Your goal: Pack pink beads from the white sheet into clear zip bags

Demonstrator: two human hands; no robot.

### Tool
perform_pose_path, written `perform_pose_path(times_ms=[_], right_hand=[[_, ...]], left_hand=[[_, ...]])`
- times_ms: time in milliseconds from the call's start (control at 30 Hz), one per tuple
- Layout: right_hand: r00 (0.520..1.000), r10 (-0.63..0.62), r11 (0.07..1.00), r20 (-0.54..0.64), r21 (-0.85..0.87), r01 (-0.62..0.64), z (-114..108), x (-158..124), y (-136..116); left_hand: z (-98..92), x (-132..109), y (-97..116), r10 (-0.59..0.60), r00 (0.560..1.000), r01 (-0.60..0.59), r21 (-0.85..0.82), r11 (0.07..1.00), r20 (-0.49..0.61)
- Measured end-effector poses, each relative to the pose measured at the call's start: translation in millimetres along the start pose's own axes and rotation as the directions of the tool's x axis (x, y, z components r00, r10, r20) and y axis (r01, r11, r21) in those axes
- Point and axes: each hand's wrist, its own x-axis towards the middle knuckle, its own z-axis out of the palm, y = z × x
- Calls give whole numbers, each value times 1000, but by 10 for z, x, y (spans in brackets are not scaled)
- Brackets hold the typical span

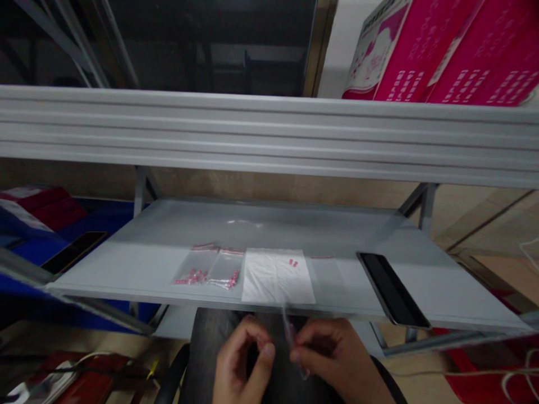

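In front of the shelf edge, my right hand (326, 348) pinches a clear plastic zip bag (288, 325), which hangs edge-on and is blurred. Close by on its left, my left hand (246, 359) has thumb and forefinger curled together; anything between those fingertips is too small to tell. A white sheet (269, 280) lies on the grey shelf, with a few small pink pieces (293, 262) at its upper right. Left of the sheet are two clear zip bags, a farther one (194, 264) and a nearer one (227, 269), both containing pink pieces. Another clear bag (330, 275) lies flat at the sheet's right.
A dark phone-like slab (393, 289) lies on the right of the grey shelf (168, 224). A second dark slab (76, 249) is at the far left. A grey rail (269, 134) crosses above, with pink boxes (442, 56) on top at the right.
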Motion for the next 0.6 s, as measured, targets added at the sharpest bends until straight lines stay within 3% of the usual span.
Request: perform_pose_path(times_ms=[100, 233, 400, 500, 600], right_hand=[[999, 10, 1000, 39, -1, -10, 119, 15, 76], [997, 1, 1000, 78, -23, 1, 189, 26, 167], [988, 23, 994, 151, 103, -39, 166, 9, 176], [976, 52, 989, 213, 123, -80, 134, -20, 110], [993, 9, 1000, 121, 2, -9, 146, -43, 59]], left_hand=[[35, -40, -42, -1, 984, -8, 53, 999, 177], [43, -65, -135, -46, 981, 16, 157, 987, 189], [32, -36, -39, -102, 969, 79, 113, 991, 225], [15, 15, 80, -79, 954, 39, 141, 989, 289], [21, 59, 175, -22, 943, -62, 239, 969, 332]])
